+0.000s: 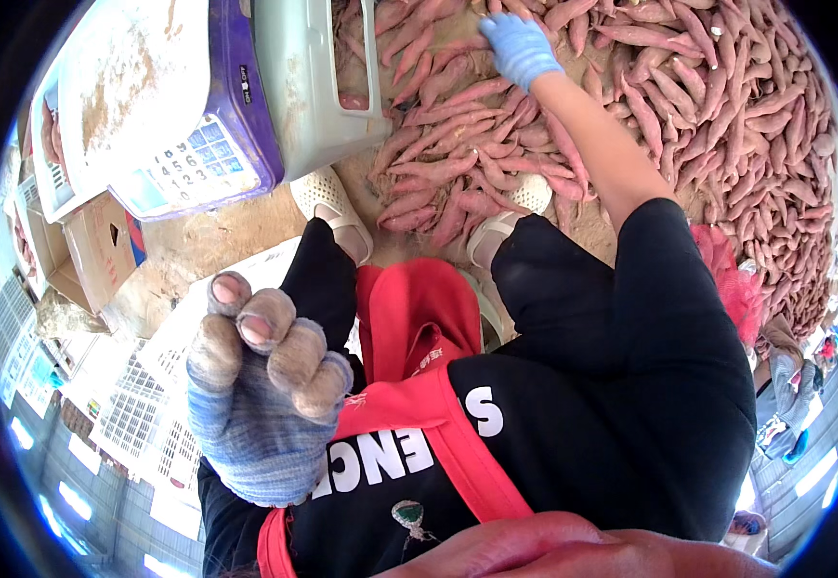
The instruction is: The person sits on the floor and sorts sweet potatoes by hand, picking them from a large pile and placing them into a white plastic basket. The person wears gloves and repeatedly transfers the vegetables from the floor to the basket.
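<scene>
My left hand [265,395] is raised close in, in a blue-grey knit glove with worn fingers. Its fingers are curled together, two bare fingertips poke out, and nothing shows in its grasp. Far out in front, my right hand [520,50], in a light blue glove, reaches down at the edge of the sweet potatoes [458,125]. Its thumb stands apart from the other fingers, whose tips are hard to make out. Reddish sweet potatoes lie loose on sandy ground between and beyond my feet.
A digital scale [188,164] with a purple body and dusty pan stands at the left, beside a pale grey-green plastic crate [308,96]. A cardboard box [101,246] and white slatted crates [144,414] are farther left. At the right, red mesh netting [727,275] borders a large sweet potato heap [727,125].
</scene>
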### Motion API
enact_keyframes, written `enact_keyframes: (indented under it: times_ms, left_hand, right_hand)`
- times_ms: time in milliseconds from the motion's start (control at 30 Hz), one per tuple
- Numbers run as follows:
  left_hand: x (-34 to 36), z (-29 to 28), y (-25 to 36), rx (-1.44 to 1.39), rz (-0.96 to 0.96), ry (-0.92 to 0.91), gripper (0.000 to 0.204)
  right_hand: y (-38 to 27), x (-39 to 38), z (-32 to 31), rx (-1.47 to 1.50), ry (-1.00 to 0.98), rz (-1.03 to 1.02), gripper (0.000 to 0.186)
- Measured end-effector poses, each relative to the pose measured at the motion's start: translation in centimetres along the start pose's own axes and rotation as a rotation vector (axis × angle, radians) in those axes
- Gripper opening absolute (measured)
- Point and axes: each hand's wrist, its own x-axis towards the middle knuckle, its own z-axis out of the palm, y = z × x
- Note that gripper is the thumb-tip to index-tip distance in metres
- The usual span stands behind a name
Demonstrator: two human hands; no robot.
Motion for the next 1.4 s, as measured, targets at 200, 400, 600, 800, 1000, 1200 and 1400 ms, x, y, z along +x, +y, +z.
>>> enact_keyframes:
  times_ms: [200, 400, 600, 800, 1000, 1200, 1400]
  left_hand:
    - [0.1, 0.6, -0.6, 0.026, -0.005, 0.030, 0.024]
    - [-0.1, 0.2, 0.0, -0.006, 0.022, 0.077, 0.025]
    - [-0.4, 0.4, -0.5, 0.032, -0.008, -0.004, 0.025]
    - [-1.0, 0.4, -1.1, 0.049, -0.054, -0.044, 0.024]
    - [-0.4, 0.4, -1.6, 0.025, -0.118, -0.036, 0.024]
    - [0.7, -0.6, -2.8, 0.125, -0.156, -0.044, 0.026]
    - [2.3, -2.1, -3.7, 0.265, -0.173, 0.147, 0.029]
  right_hand:
    - [-4.6, 7.2, -0.4, 0.004, 0.046, -0.227, 0.035]
    - [-7.0, 4.5, -4.1, -0.034, -0.278, -0.032, 0.031]
    - [-2.6, 0.2, 5.7, 0.471, -0.338, 0.239, 0.065]
    - [4.2, -4.3, 3.4, 0.493, -0.502, 0.255, 0.070]
    - [5.0, -11.2, 1.7, 0.619, -0.363, 0.512, 0.073]
    - [2.4, -17.3, 6.0, 0.947, -0.049, 1.047, 0.072]
    - [-5.4, -17.0, 0.1, 1.044, -0.026, 0.460, 0.062]
